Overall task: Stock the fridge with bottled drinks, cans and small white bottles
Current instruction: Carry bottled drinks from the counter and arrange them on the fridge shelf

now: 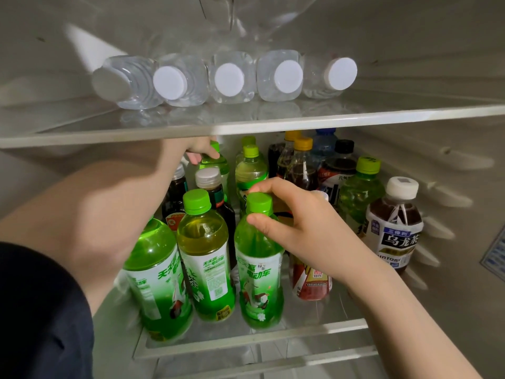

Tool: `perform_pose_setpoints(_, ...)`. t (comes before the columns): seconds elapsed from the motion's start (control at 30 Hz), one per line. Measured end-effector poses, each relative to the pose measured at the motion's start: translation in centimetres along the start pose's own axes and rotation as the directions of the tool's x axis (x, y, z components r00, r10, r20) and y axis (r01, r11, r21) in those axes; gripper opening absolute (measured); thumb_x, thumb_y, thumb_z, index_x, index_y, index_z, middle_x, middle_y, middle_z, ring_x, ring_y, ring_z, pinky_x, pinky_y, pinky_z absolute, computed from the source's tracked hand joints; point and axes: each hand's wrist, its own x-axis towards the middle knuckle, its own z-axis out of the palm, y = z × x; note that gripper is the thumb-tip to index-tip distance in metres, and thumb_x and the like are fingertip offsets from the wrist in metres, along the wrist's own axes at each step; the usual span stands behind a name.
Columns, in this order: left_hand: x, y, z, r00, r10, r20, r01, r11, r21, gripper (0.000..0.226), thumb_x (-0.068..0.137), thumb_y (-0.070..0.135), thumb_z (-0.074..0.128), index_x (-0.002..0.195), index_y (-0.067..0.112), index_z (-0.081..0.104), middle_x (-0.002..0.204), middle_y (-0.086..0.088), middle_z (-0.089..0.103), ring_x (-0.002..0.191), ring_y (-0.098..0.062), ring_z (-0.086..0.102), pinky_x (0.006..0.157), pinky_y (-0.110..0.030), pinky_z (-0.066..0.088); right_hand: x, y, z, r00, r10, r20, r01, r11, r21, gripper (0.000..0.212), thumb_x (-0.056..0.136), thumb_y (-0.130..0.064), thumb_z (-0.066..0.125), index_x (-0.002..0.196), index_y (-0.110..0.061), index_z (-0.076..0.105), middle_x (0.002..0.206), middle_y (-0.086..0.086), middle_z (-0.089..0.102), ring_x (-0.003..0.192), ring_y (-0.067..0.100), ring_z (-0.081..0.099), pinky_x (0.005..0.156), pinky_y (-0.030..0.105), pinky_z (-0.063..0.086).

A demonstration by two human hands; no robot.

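Gripping from above keeps both bottles upright as you pack them close. Your right hand point(295, 214) has thumb and fingers clamped round the cap and shoulder of the front green tea bottle point(259, 269), which stands on the lower shelf point(314, 326) just beside 2 matching green tea bottles point(205, 255) to its left. Your left hand point(200, 151) reaches deep under the upper shelf point(246, 128), with fingers curled on the neck of a rear green-capped bottle point(218, 164). That hand is partly hidden by the shelf edge.

A top hold makes sense here, I judge, since the bodies are too tightly packed for fingers to slip between them. Up above, 5 water bottles point(229, 77) lie on their sides with caps facing out, likely so they fit the low gap.

Mind the upper shelf's front lip, because your left wrist sits right under it. Open floor remains at the front right, between the red-labelled bottle point(311, 280) and the oolong tea bottle point(393, 228), and along the front strip of glass. I see no cans.
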Motion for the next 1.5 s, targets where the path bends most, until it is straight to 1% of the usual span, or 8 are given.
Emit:
perform_pose_setpoints(0.3,0.0,0.1,0.1,0.999,0.037,0.027,-0.037,0.999,-0.008,0.059,0.095,0.02,0.056,0.145,0.013,0.026,0.122,-0.027,0.05,0.08,-0.023,0.055,0.047,-0.019,0.049,0.0,0.2,0.0,1.0,-0.008,0.002,0.008,1.0,0.001,0.034,0.087,-0.034,0.062,0.119,-0.025,0.056,0.101,-0.011,0.068,0.094,0.002,0.063,0.085,0.031,0.051)
perform_pose_setpoints(0.53,-1.3,0.6,0.0,0.999,0.0,0.047,-0.001,1.0,0.025,0.04,0.093,0.034,0.056,0.121,0.026,0.028,0.073,-0.005,0.039,0.06,-0.012,0.037,0.053,-0.022,0.036,0.0,0.2,-0.1,1.0,-0.019,0.006,0.019,1.0,0.001,0.033,0.087,-0.032,0.063,0.119,-0.023,0.056,0.1,-0.01,0.068,0.093,0.004,0.063,0.084,0.032,0.051)
perform_pose_setpoints(0.63,-2.6,1.6,0.0,1.0,0.014,-0.002,-0.014,0.994,0.104,0.057,0.093,0.034,0.056,0.14,0.014,0.03,0.074,-0.007,0.045,0.056,-0.017,0.043,0.047,-0.025,0.036,0.1,0.2,-0.1,1.0,-0.02,0.01,0.02,1.0,-0.002,0.033,0.087,-0.033,0.062,0.118,-0.023,0.057,0.1,-0.009,0.068,0.093,0.006,0.064,0.084,0.035,0.052)
perform_pose_setpoints(0.8,-5.2,2.9,0.1,0.991,0.103,-0.09,-0.087,0.982,0.166,0.065,0.094,0.025,0.056,0.145,-0.003,0.025,0.15,-0.018,0.03,0.135,-0.032,0.035,0.106,-0.033,0.031,-0.2,0.1,0.0,1.0,-0.026,-0.007,0.026,0.999,-0.023,0.033,0.087,-0.036,0.061,0.117,-0.024,0.056,0.097,-0.009,0.068,0.088,0.011,0.065,0.081,0.039,0.052)
perform_pose_setpoints(1.03,-10.6,4.2,-0.5,0.978,0.187,-0.088,-0.177,0.978,0.114,0.028,0.098,0.02,0.046,0.078,0.002,0.055,0.084,-0.014,0.05,0.079,-0.021,0.045,0.078,-0.03,0.036,-2.3,0.7,0.6,0.978,-0.103,-0.179,0.063,0.975,-0.212,0.034,0.092,-0.043,0.05,0.123,-0.03,0.051,0.094,-0.016,0.063,0.071,-0.001,0.054,0.065,0.026,0.046)
perform_pose_setpoints(1.17,-13.2,4.0,-0.2,0.999,0.046,0.021,-0.048,0.992,0.115,0.022,0.09,0.022,0.06,0.106,0.007,0.055,0.074,-0.01,0.046,0.066,-0.024,0.047,0.053,-0.023,0.039,-4.3,0.9,0.9,0.938,-0.145,-0.316,0.074,0.971,-0.227,0.037,0.092,-0.04,0.047,0.126,-0.028,0.052,0.096,-0.019,0.06,0.076,0.002,0.058,0.066,0.024,0.047)
perform_pose_setpoints(1.33,-14.1,4.4,1.1,0.998,0.014,0.069,-0.035,0.949,0.314,0.041,0.084,0.026,0.068,0.119,0.009,0.057,0.115,-0.012,0.06,0.09,-0.026,0.058,0.064,-0.029,0.046,-6.1,0.8,1.2,0.911,-0.143,-0.386,0.071,0.978,-0.196,0.039,0.092,-0.043,0.044,0.126,-0.026,0.053,0.092,-0.02,0.056,0.068,-0.005,0.047,0.061,0.015,0.041)
perform_pose_setpoints(1.5,-14.1,5.4,1.5,0.995,0.083,0.06,-0.098,0.937,0.335,0.036,0.083,0.027,0.069,0.112,0.007,0.058,0.107,-0.013,0.061,0.08,-0.025,0.06,0.072,-0.031,0.049,-7.5,0.7,0.7,0.911,-0.123,-0.393,0.11,0.992,-0.057,0.036,0.092,-0.04,0.05,0.126,-0.032,0.05,0.107,-0.015,0.062,0.085,0.005,0.061,0.074,0.032,0.053)
